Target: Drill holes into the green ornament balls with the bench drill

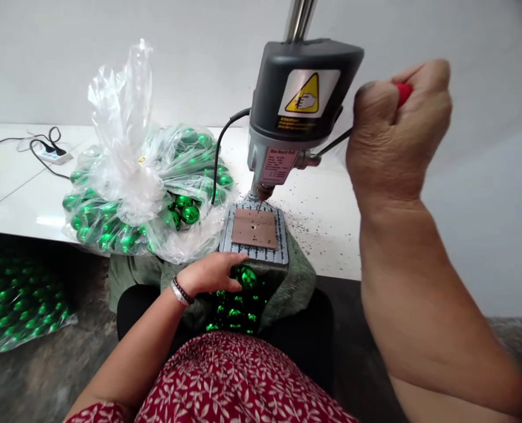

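My right hand (397, 129) is closed around the red-tipped lever (405, 94) on the right of a small bench drill (307, 97), raised above the work surface. My left hand (216, 271) is low in front of the drill base, thumb and forefinger around a shiny green ball ornament (246, 277); its other fingers are hidden. A brown square plate (254, 229) with a small hole in its middle lies on the grey slotted drill base (282, 247). Above the plate, the thin drill bit (259, 205) points down. More green balls (234, 314) lie below my left hand.
A clear plastic bag (132, 170) of green ball ornaments stands left of the drill. Another bag (18, 299) of them is at the lower left. Dark shavings (305, 223) litter the white table (331, 247). A power strip (56, 155) with black cords is farther left. Green cloth (298, 276) hangs under the base.
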### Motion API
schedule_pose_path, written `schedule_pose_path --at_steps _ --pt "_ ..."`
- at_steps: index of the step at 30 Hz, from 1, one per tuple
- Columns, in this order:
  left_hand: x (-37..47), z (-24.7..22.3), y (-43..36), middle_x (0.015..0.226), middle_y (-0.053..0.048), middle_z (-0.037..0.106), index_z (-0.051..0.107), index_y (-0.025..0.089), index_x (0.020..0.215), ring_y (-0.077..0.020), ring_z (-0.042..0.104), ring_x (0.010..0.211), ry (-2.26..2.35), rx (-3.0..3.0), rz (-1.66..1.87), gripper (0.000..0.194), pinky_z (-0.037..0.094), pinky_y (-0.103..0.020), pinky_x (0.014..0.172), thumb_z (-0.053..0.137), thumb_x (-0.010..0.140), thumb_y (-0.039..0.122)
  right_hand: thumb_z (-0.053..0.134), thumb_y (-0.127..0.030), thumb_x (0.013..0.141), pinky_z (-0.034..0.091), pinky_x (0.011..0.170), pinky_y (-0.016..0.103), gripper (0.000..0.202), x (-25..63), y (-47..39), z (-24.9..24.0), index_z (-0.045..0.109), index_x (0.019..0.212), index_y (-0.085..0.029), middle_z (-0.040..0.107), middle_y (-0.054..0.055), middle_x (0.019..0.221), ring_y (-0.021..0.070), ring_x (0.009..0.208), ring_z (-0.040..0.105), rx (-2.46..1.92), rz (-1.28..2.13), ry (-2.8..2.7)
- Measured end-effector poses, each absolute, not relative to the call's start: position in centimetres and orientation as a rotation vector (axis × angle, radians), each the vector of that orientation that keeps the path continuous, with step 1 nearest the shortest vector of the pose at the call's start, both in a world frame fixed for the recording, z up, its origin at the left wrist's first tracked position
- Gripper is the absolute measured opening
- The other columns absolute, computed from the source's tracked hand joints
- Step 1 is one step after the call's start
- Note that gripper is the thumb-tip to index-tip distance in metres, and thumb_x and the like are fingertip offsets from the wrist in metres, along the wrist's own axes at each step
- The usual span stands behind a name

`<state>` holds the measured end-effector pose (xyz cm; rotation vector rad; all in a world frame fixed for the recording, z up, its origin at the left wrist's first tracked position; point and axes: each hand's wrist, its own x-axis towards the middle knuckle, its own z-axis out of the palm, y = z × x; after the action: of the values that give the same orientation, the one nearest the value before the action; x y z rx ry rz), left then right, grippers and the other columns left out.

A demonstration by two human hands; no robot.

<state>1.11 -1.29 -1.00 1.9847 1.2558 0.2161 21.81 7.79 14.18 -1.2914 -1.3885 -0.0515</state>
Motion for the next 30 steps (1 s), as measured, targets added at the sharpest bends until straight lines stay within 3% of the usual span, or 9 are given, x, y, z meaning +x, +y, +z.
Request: schedule_pose_path --at_steps 4,6,9,12,18,20,23,26,30 --pt "0.2 0.0 -1.1 0.094 -0.004 0.073 0.060 0.020 0.128 -0.0167 0.065 0.078 1.374 1.976 0.381 0.051 0.051 -0.028 0.080 0.062 0.077 0.028 0.040 -0.018 0.089 0.030 0.064 0.021 0.024 21.9 7.8 14.4 0.025 0.070 -0.021 0.029 -0.004 0.068 0.0047 0.064 0.028 -1.277 -0.027 -1.391" --pt "-1.0 0.6 0.2 0.101 -0.004 0.073 0.063 0.021 0.123 -0.0165 0.066 0.085 1.533 1.949 0.575 0.042 0.050 -0.028 0.085 0.056 0.082 0.029 0.041 -0.018 0.088 0.030 0.064 0.021 0.024 21.8 7.7 14.4 0.026 0.071 -0.021 0.031 -0.004 0.068 0.0048 0.063 0.029 -1.270 -0.024 -1.384" --pt "-3.6 0.8 3.3 0.118 -0.009 0.068 0.065 0.017 0.117 -0.0194 0.062 0.106 1.992 1.858 0.754 0.038 0.044 -0.030 0.098 0.044 0.085 0.018 0.043 -0.020 0.087 0.031 0.065 0.022 0.021 21.9 7.6 14.3 0.029 0.072 -0.020 0.035 -0.004 0.068 0.0046 0.064 0.031 -1.295 -0.007 -1.357" --pt "-6.1 0.4 6.4 0.118 -0.014 0.067 0.065 0.010 0.116 -0.0235 0.060 0.111 2.312 1.737 0.564 0.042 0.043 -0.032 0.098 0.039 0.082 0.010 0.044 -0.026 0.086 0.032 0.067 0.023 0.016 21.9 7.7 14.2 0.037 0.074 -0.019 0.039 -0.005 0.069 0.0042 0.065 0.034 -1.336 -0.009 -1.339" --pt "-6.9 -0.5 8.6 0.134 -0.012 0.053 0.064 0.020 0.119 -0.0260 0.061 0.103 2.174 2.005 0.135 0.046 0.048 -0.032 0.088 0.057 0.075 0.030 0.043 -0.034 0.085 0.030 0.071 0.028 0.020 22.1 7.9 13.9 0.050 0.081 -0.015 0.049 -0.005 0.074 0.0043 0.074 0.046 -1.366 -0.095 -1.321" --pt "-6.4 -0.5 8.1 0.139 -0.012 0.048 0.062 0.023 0.123 -0.0270 0.062 0.100 2.169 2.073 -0.019 0.049 0.049 -0.035 0.085 0.057 0.074 0.027 0.043 -0.032 0.084 0.031 0.069 0.028 0.019 22.1 7.9 13.8 0.052 0.080 -0.016 0.048 -0.006 0.071 0.0041 0.070 0.044 -1.339 -0.116 -1.310" --pt "-5.8 -0.7 7.1 0.135 -0.012 0.051 0.057 0.024 0.127 -0.0280 0.061 0.102 2.139 2.224 -0.144 0.051 0.048 -0.037 0.084 0.049 0.078 0.015 0.046 -0.030 0.085 0.033 0.066 0.026 0.016 22.1 8.0 13.8 0.053 0.080 -0.016 0.047 -0.006 0.067 0.0039 0.065 0.040 -1.340 -0.134 -1.300" --pt "-5.9 -0.9 6.2 0.126 -0.012 0.057 0.055 0.024 0.128 -0.0281 0.061 0.103 2.104 2.296 -0.184 0.052 0.048 -0.038 0.082 0.041 0.081 0.007 0.050 -0.030 0.085 0.033 0.065 0.025 0.016 22.0 8.1 13.9 0.055 0.083 -0.014 0.049 -0.004 0.067 0.0038 0.063 0.040 -1.403 -0.124 -1.289" --pt "-6.6 0.0 5.5 0.124 -0.013 0.059 0.052 0.022 0.130 -0.0282 0.060 0.105 2.103 2.208 0.118 0.056 0.048 -0.037 0.086 0.056 0.075 0.013 0.055 -0.031 0.084 0.033 0.064 0.023 0.018 22.1 8.3 13.9 0.055 0.086 -0.013 0.051 -0.003 0.069 0.0042 0.062 0.040 -1.448 -0.105 -1.295"
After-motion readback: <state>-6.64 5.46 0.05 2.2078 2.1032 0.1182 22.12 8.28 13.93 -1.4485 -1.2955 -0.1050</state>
